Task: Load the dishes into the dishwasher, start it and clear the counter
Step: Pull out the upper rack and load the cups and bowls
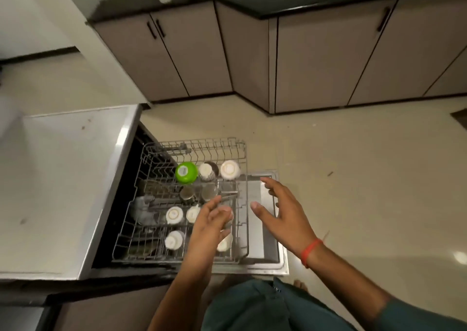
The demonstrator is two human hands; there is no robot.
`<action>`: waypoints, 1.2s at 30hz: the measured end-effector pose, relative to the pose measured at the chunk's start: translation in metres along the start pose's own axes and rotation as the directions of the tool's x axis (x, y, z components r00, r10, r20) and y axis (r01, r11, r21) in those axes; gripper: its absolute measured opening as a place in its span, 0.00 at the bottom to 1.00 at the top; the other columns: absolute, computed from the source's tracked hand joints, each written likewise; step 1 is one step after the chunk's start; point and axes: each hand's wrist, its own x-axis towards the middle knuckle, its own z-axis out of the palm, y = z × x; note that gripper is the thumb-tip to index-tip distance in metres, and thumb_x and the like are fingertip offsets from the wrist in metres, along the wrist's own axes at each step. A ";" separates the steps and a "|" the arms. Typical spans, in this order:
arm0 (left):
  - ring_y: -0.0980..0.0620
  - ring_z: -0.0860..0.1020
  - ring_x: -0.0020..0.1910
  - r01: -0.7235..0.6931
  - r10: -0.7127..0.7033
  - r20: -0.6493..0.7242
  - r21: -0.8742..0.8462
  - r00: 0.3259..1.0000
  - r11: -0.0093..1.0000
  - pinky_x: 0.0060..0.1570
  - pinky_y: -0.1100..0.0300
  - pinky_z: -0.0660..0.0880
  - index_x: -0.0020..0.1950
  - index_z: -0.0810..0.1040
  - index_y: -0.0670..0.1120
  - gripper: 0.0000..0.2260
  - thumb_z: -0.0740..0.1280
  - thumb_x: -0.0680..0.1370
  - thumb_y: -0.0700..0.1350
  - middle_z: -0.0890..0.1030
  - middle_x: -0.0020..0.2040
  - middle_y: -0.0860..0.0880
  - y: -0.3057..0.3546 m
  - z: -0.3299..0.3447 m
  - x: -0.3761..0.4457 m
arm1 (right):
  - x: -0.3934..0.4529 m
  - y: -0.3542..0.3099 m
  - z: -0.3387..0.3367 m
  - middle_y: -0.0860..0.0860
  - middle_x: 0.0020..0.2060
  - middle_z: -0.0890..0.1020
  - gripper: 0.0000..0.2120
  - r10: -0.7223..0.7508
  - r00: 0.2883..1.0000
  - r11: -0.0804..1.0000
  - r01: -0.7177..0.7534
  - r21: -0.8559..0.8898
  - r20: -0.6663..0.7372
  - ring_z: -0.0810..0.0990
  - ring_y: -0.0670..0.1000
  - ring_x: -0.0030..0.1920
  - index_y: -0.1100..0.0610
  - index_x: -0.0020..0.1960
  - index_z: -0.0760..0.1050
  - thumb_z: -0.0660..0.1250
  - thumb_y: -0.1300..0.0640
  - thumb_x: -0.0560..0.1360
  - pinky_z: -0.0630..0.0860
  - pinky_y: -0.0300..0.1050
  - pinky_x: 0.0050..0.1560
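The upper rack (192,199) stood pulled out over the open dishwasher door (267,229), loaded with upturned cups and a green bowl (186,172). Advised: push squarely at the front rail, both sides together. Left hand (212,219) and right hand (283,209) hovered — fingers spread, holding nothing.

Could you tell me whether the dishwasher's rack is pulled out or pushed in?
Pulled out: the rack extends over the lowered door, with the upside-down green cup exposed.
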 end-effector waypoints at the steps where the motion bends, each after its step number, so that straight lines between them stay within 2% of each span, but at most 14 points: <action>1: 0.57 0.82 0.59 -0.020 0.020 0.013 0.000 1.000 1.000 0.65 0.52 0.77 0.69 0.75 0.58 0.16 0.68 0.81 0.51 0.83 0.61 0.53 0.005 0.003 0.002 | 0.004 -0.005 -0.005 0.39 0.70 0.69 0.27 -0.014 1.000 1.000 0.014 0.017 -0.011 0.68 0.40 0.69 0.40 0.74 0.65 0.69 0.44 0.77 0.67 0.40 0.67; 7: 0.57 0.81 0.62 -0.040 0.042 0.087 -0.021 0.995 0.999 0.65 0.52 0.77 0.70 0.74 0.60 0.19 0.70 0.79 0.55 0.82 0.63 0.54 0.013 0.018 0.025 | 0.025 -0.025 -0.013 0.38 0.68 0.72 0.25 -0.043 0.999 0.999 0.044 0.033 -0.027 0.70 0.37 0.68 0.39 0.72 0.67 0.69 0.46 0.77 0.70 0.42 0.70; 12: 0.56 0.79 0.63 0.010 -0.008 0.064 -0.037 0.998 0.999 0.66 0.51 0.76 0.67 0.74 0.64 0.15 0.68 0.81 0.54 0.81 0.63 0.57 -0.001 0.025 0.036 | 0.037 -0.015 -0.007 0.34 0.66 0.71 0.23 -0.006 0.998 1.000 0.008 -0.025 0.067 0.70 0.36 0.67 0.30 0.68 0.64 0.68 0.44 0.78 0.69 0.38 0.66; 17: 0.57 0.79 0.64 0.087 -0.085 0.025 -0.101 0.996 0.991 0.67 0.49 0.75 0.66 0.75 0.65 0.16 0.70 0.78 0.58 0.80 0.64 0.57 -0.018 0.020 0.027 | 0.045 -0.006 0.007 0.31 0.66 0.71 0.24 0.024 0.986 0.999 -0.016 -0.051 0.165 0.70 0.34 0.67 0.37 0.71 0.68 0.69 0.45 0.78 0.70 0.39 0.68; 20: 0.54 0.81 0.60 0.131 -0.137 -0.045 -0.116 0.989 0.985 0.64 0.49 0.78 0.64 0.76 0.64 0.13 0.69 0.82 0.51 0.83 0.58 0.58 -0.029 0.018 0.023 | 0.049 0.000 0.005 0.30 0.65 0.70 0.24 0.025 0.965 0.997 -0.005 -0.075 0.261 0.70 0.37 0.68 0.37 0.72 0.67 0.69 0.45 0.78 0.70 0.39 0.67; 23: 0.53 0.82 0.58 0.116 -0.147 -0.159 -0.188 0.976 0.975 0.61 0.50 0.79 0.63 0.77 0.62 0.15 0.72 0.79 0.49 0.84 0.58 0.54 -0.031 0.027 0.025 | 0.067 0.005 -0.006 0.32 0.65 0.71 0.24 0.012 0.943 0.996 0.020 -0.092 0.334 0.70 0.38 0.67 0.35 0.71 0.67 0.69 0.45 0.77 0.70 0.39 0.66; 27: 0.56 0.81 0.47 0.035 -0.110 -0.255 -0.284 0.961 0.958 0.47 0.58 0.76 0.65 0.76 0.54 0.19 0.71 0.75 0.49 0.84 0.48 0.55 -0.019 0.060 0.018 | 0.094 0.011 -0.028 0.38 0.67 0.73 0.24 -0.041 0.896 0.997 0.068 -0.047 0.441 0.72 0.39 0.67 0.37 0.70 0.68 0.70 0.46 0.77 0.69 0.35 0.61; 30: 0.56 0.83 0.51 0.026 -0.150 -0.363 -0.324 0.919 0.946 0.50 0.57 0.76 0.66 0.77 0.56 0.19 0.72 0.76 0.50 0.85 0.53 0.57 -0.011 0.104 0.012 | 0.111 0.017 -0.057 0.37 0.67 0.73 0.24 -0.079 0.841 0.995 0.096 -0.003 0.535 0.71 0.37 0.67 0.37 0.70 0.69 0.70 0.44 0.76 0.70 0.37 0.63; 33: 0.53 0.83 0.57 0.034 -0.215 -0.440 -0.384 0.872 0.923 0.52 0.55 0.77 0.64 0.79 0.59 0.18 0.72 0.74 0.53 0.84 0.59 0.53 -0.010 0.150 0.007 | 0.126 0.027 -0.086 0.39 0.66 0.74 0.24 -0.094 0.805 0.994 0.104 0.017 0.585 0.72 0.39 0.67 0.37 0.69 0.70 0.68 0.40 0.74 0.73 0.40 0.62; 36: 0.50 0.83 0.56 0.073 -0.272 -0.453 -0.409 0.849 0.910 0.49 0.56 0.77 0.67 0.77 0.56 0.15 0.70 0.81 0.47 0.82 0.59 0.49 -0.003 0.182 0.004 | 0.137 0.037 -0.115 0.39 0.66 0.74 0.21 -0.088 0.773 0.993 0.116 -0.004 0.629 0.72 0.41 0.66 0.36 0.68 0.68 0.69 0.44 0.77 0.72 0.40 0.61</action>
